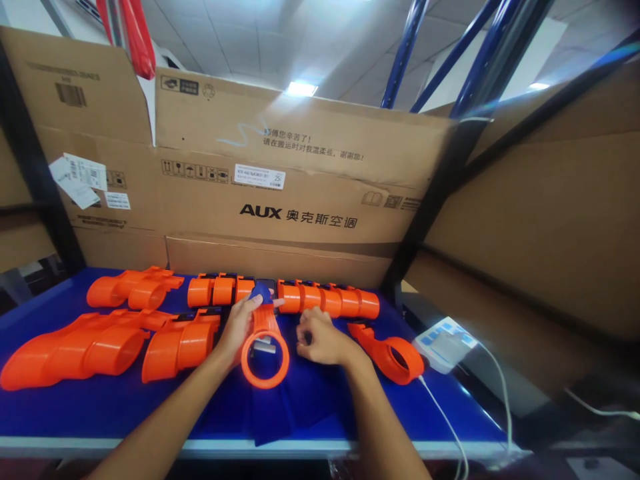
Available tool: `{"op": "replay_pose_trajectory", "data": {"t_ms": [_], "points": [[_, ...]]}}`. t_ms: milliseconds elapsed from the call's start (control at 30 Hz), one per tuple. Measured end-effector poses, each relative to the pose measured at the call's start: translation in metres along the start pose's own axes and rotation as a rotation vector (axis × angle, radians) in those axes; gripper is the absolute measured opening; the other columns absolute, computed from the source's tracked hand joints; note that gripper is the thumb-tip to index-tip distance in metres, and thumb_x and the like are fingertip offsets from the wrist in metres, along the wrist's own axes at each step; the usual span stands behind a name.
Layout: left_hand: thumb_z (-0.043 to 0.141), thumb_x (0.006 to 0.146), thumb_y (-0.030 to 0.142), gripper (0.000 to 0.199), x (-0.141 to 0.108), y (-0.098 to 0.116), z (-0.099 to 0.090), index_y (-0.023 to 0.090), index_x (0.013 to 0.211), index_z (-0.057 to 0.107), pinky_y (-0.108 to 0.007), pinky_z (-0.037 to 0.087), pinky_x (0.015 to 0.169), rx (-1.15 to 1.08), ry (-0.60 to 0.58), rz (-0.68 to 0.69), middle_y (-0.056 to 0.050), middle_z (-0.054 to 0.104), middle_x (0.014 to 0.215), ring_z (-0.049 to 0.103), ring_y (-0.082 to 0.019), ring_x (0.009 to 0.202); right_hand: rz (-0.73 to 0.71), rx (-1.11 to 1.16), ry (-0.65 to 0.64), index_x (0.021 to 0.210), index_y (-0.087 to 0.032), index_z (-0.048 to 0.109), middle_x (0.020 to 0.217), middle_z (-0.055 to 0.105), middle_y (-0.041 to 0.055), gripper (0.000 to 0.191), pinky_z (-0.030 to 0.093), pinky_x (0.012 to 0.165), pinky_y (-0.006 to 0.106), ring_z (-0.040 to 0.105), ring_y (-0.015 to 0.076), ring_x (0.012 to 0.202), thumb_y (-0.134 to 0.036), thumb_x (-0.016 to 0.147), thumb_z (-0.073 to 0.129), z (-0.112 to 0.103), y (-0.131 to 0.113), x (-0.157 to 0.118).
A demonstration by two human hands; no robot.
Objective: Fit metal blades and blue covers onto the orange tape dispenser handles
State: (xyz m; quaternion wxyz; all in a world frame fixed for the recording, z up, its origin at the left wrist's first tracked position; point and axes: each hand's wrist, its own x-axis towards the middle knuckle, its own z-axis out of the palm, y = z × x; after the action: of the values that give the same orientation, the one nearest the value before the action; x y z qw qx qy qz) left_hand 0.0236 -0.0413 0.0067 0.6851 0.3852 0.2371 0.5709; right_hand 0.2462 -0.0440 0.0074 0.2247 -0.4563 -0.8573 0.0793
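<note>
My left hand [239, 328] is wrapped round the neck of an orange plastic ring with a handle [265, 381], held up above the table. Its round opening faces me, and a dark blue piece [260, 292] sits at the handle's top by my thumb. Just to the right, my right hand [320, 337] is closed with its fingers curled in; whatever it may hold is hidden. Dark blue cloth or sheet [270, 413] lies below the ring. Beyond both hands runs a row of similar orange rings [330, 301] with dark tops.
More orange parts [75, 347] lie stacked on the blue table [200, 413] at left. A single orange ring part [395, 360] rests at right beside a white device with a cable [445, 343]. Cardboard [300, 180] walls the back; a dark post [425, 200] stands right.
</note>
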Motion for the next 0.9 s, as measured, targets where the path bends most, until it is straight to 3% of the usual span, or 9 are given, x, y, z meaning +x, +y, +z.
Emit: {"op": "replay_pose_trajectory", "data": {"t_ms": [167, 300, 400, 533, 700, 800, 900], "points": [[0.079, 0.072, 0.045, 0.058, -0.002, 0.000, 0.007, 0.010, 0.116, 0.065, -0.028, 0.053, 0.058, -0.018, 0.018, 0.038, -0.011, 0.076, 0.086, 0.068, -0.019, 0.059, 0.020, 0.063, -0.019, 0.059, -0.019, 0.059, 0.074, 0.064, 0.0006, 0.014, 0.040, 0.078, 0.031, 0.056, 0.0194, 0.081, -0.010, 0.063, 0.068, -0.003, -0.002, 0.004], [0.078, 0.074, 0.045, 0.056, -0.004, -0.001, 0.007, 0.011, 0.117, 0.065, -0.024, 0.046, 0.048, -0.026, -0.030, 0.015, -0.007, 0.074, 0.078, 0.062, -0.014, 0.049, 0.143, 0.138, -0.010, 0.062, -0.019, 0.057, 0.061, 0.059, -0.0022, 0.011, 0.035, 0.058, 0.025, 0.053, 0.0144, 0.061, -0.011, 0.069, 0.061, -0.003, 0.001, 0.007], [0.077, 0.076, 0.044, 0.057, -0.005, -0.002, 0.006, 0.012, 0.121, 0.064, -0.024, 0.047, 0.049, -0.014, -0.060, -0.001, -0.008, 0.075, 0.081, 0.065, -0.016, 0.054, 0.162, 0.176, 0.099, 0.063, -0.020, 0.054, 0.059, 0.057, -0.0031, 0.012, 0.032, 0.054, 0.024, 0.051, 0.0132, 0.058, -0.011, 0.070, 0.059, -0.001, 0.004, 0.009], [0.077, 0.077, 0.042, 0.057, -0.006, -0.003, 0.007, 0.012, 0.124, 0.064, -0.028, 0.054, 0.060, -0.010, -0.106, -0.017, -0.012, 0.076, 0.092, 0.073, -0.023, 0.074, 0.151, 0.301, 0.358, 0.066, -0.021, 0.050, 0.060, 0.053, -0.0044, 0.014, 0.034, 0.055, 0.023, 0.047, 0.0122, 0.057, -0.015, 0.074, 0.060, 0.000, 0.006, 0.012], [0.076, 0.080, 0.041, 0.056, -0.009, -0.004, 0.009, 0.014, 0.127, 0.063, -0.029, 0.056, 0.064, 0.033, -0.191, -0.077, -0.014, 0.075, 0.104, 0.074, -0.025, 0.081, 0.159, 0.599, 0.597, 0.074, -0.022, 0.048, 0.062, 0.048, -0.0048, 0.025, 0.035, 0.053, 0.024, 0.043, 0.0120, 0.055, -0.036, 0.085, 0.067, 0.001, -0.002, 0.020], [0.078, 0.079, 0.039, 0.056, -0.011, -0.003, 0.011, 0.016, 0.128, 0.063, -0.028, 0.056, 0.065, 0.086, -0.216, -0.098, -0.014, 0.074, 0.109, 0.073, -0.024, 0.085, 0.150, 0.785, 0.665, 0.077, -0.023, 0.047, 0.064, 0.047, -0.0051, 0.035, 0.035, 0.054, 0.024, 0.042, 0.0118, 0.057, -0.045, 0.082, 0.073, 0.002, -0.013, 0.023], [0.078, 0.079, 0.040, 0.054, -0.011, -0.003, 0.012, 0.016, 0.126, 0.064, -0.027, 0.055, 0.065, 0.087, -0.206, -0.064, -0.013, 0.074, 0.109, 0.073, -0.022, 0.083, 0.177, 0.923, 0.582, 0.080, -0.024, 0.047, 0.063, 0.042, -0.0065, 0.039, 0.036, 0.053, 0.023, 0.039, 0.0112, 0.054, -0.055, 0.084, 0.070, 0.005, -0.022, 0.024]]}}
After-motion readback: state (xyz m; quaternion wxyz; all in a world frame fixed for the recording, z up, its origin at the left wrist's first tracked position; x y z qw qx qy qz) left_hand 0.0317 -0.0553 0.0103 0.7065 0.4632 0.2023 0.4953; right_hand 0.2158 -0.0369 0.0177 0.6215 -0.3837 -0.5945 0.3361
